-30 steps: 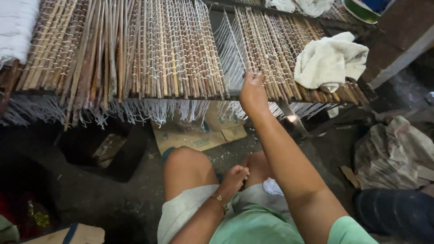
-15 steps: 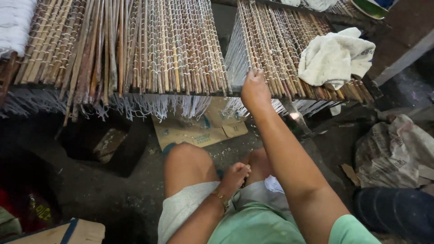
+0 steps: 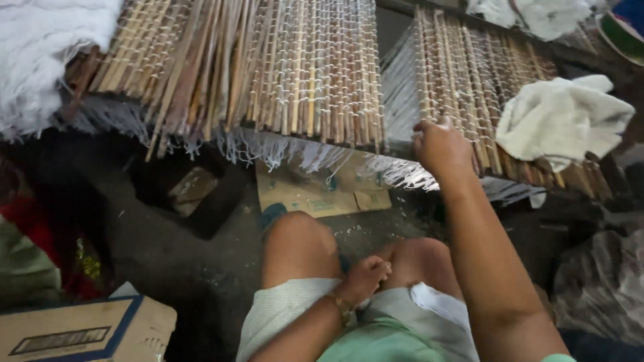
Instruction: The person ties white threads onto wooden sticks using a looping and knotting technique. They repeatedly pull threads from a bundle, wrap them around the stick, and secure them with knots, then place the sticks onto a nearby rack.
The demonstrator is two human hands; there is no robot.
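The right hand (image 3: 439, 144) was clenched on thin bamboo sticks at the near edge of the right-hand woven mat (image 3: 469, 87), whose sticks ran lengthwise away from the person. The left hand (image 3: 364, 276) rested loosely curled, holding nothing, between the knees, well apart from the mat.

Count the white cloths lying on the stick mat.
3: a white cloth right of the right hand, a fluffy one far left, another at the top edge; more may lie outside the frame.

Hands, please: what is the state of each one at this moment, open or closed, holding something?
Left hand: loosely curled, resting between the knees; whether it holds anything cannot be told.
Right hand: closed, fingers gripping the bamboo sticks of the woven mat.
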